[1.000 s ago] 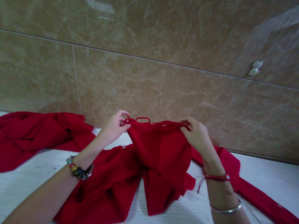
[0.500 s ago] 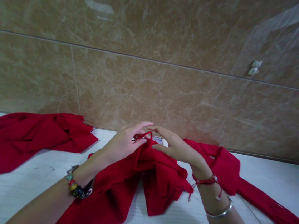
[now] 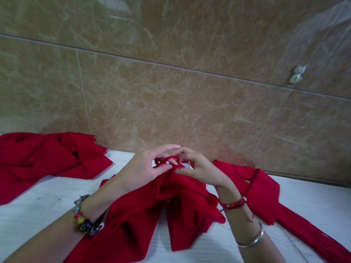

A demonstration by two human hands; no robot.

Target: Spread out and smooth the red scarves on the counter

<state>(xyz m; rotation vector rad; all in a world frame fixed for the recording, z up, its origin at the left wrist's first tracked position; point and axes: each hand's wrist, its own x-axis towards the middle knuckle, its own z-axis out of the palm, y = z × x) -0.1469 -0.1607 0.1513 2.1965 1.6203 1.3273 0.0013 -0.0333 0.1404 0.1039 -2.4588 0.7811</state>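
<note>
A bunched red fabric piece point(image 3: 129, 231), probably a scarf, lies in front of me with its upper edge lifted into a small fold. My left hand point(image 3: 140, 165) pinches that fold between thumb and fingers; a beaded bracelet is on its wrist. Facing it from the right, my right hand point(image 3: 201, 168) has its thumb and fingertips closed on the same raised edge, close to the left fingertips. It wears a red cord and a silver bangle. The lower fabric spreads in two flaps across the table, and the exact grip between the fingertips is partly hidden.
Left of me lies a crumpled red scarf point(image 3: 32, 161) with a fringed end. On the right rests a folded red scarf point(image 3: 262, 192), its long fringe trailing towards the lower right. Behind the white table point(image 3: 211, 262) rises a brown marbled wall point(image 3: 196, 113) bearing a small white hook-like piece point(image 3: 297, 74).
My right hand has moved slightly left and its fingers have closed onto the raised red edge. The left hand keeps its pinch. The view has shifted slightly.
</note>
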